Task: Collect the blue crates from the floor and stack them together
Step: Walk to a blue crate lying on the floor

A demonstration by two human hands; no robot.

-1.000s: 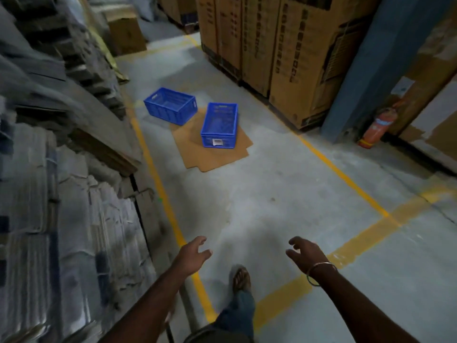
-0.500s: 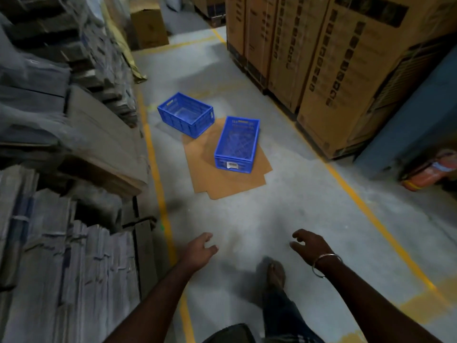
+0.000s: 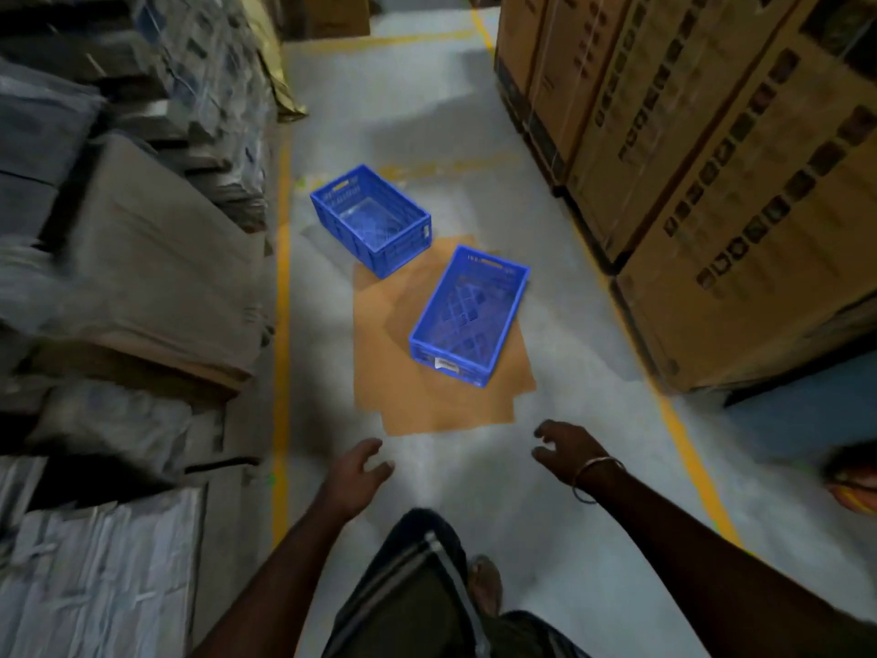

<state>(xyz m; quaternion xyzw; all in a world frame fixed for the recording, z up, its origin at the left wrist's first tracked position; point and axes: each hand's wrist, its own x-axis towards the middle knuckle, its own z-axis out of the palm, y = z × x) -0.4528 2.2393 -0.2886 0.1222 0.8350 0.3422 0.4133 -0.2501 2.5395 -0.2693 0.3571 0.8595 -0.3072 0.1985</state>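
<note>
Two blue plastic crates stand apart on the warehouse floor ahead of me. The nearer crate [image 3: 467, 318] sits on a flat brown cardboard sheet [image 3: 403, 391] and carries a white label on its near end. The farther crate [image 3: 372, 220] stands up and to the left, with one corner over the sheet's far edge. My left hand [image 3: 358, 472] and my right hand [image 3: 564, 448] reach forward over the bare floor, short of the sheet. Both have relaxed fingers and hold nothing. A metal bangle circles my right wrist.
Piles of flattened cardboard and bundled sheets [image 3: 118, 277] line the left side behind a yellow floor line [image 3: 282, 325]. Tall brown cartons [image 3: 712, 182] on pallets wall the right. A red extinguisher [image 3: 854, 482] lies at the right edge. My foot [image 3: 484, 586] is below.
I have walked towards the crates, so they appear larger and closer. Both hands stay stretched forward and empty, now near the cardboard sheet's front edge.
</note>
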